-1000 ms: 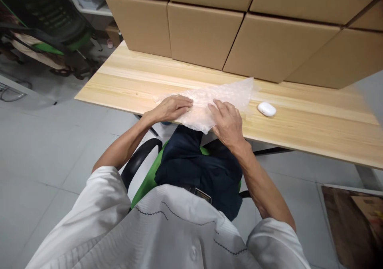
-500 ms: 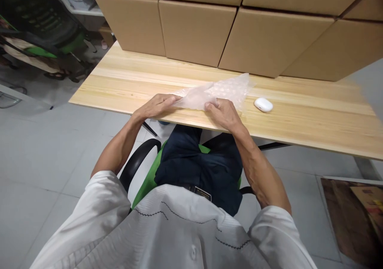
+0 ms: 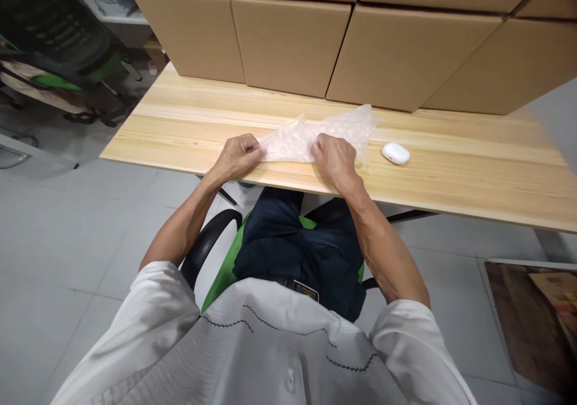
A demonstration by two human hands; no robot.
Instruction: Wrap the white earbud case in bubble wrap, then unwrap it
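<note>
A sheet of translucent bubble wrap (image 3: 288, 142) lies crumpled on the wooden table (image 3: 451, 170), near its front edge. My left hand (image 3: 240, 154) pinches the left end of the wrap between thumb and curled fingers. Farther right, my right hand (image 3: 334, 157) is closed on the wrap's near edge, knuckles up. Part of the wrap spreads out behind and to the right of that hand. A small white rounded case (image 3: 395, 153) rests on the table to the right of my right hand, not touching it.
Cardboard boxes (image 3: 292, 44) stand stacked along the table's back edge. At the far left are a black and green office chair (image 3: 67, 38) and a white shelf. The black armrest (image 3: 211, 237) of my own chair is beside my left arm.
My left hand has curled its fingers more tightly at the wrap's end. The middle of the wrap has changed shape, with a raised peak between the hands. The view has shifted slightly.
</note>
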